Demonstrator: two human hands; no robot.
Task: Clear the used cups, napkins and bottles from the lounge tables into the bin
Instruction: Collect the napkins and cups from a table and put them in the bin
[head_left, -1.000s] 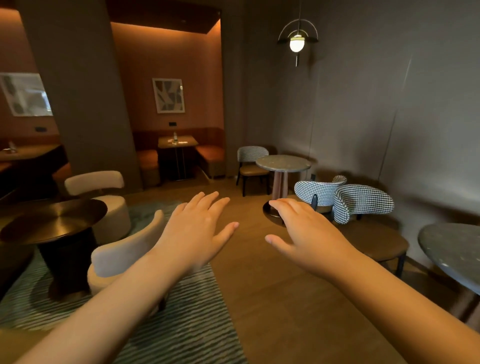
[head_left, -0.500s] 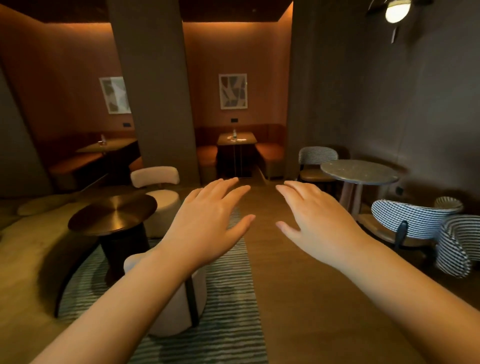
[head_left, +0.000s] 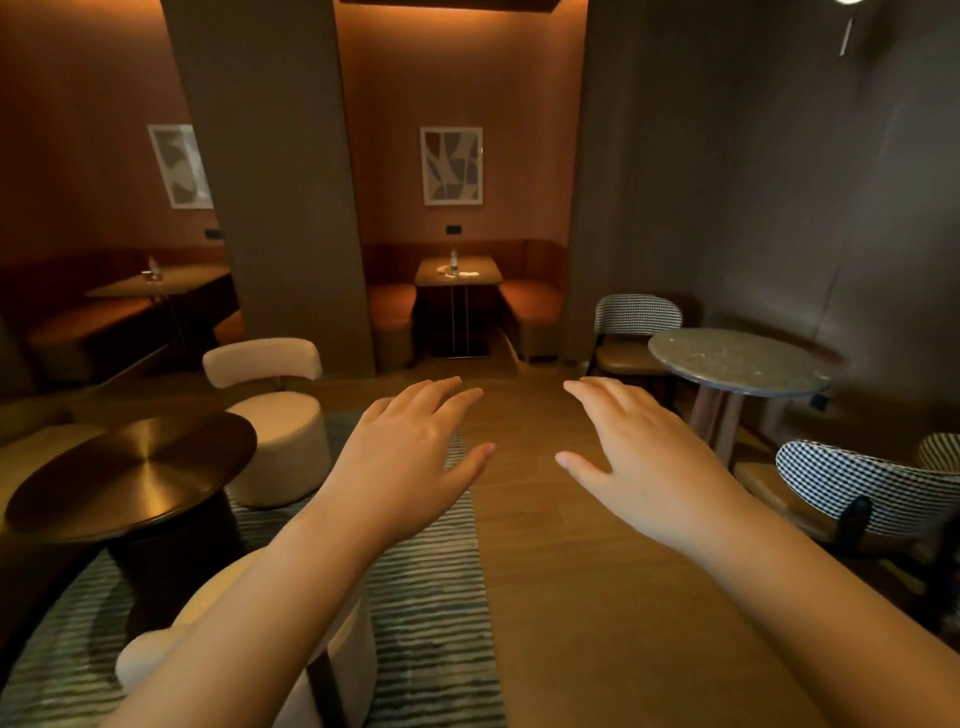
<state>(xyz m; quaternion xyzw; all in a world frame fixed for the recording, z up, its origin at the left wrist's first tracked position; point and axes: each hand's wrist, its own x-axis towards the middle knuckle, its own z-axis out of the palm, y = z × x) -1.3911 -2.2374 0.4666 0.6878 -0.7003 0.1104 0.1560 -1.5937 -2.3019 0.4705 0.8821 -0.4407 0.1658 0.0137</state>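
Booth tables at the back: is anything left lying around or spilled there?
Nothing looks spilled or damaged. A bottle stands on the middle booth table with small pale scraps beside it, and another bottle on the left booth table; too far for detail.

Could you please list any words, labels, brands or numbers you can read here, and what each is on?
No text here is readable.
Middle bottle, on the middle table: label too small and blurred to read.
Left bottle, on the left table: too small and blurred to read.
Middle print and left print: abstract shapes, no words.
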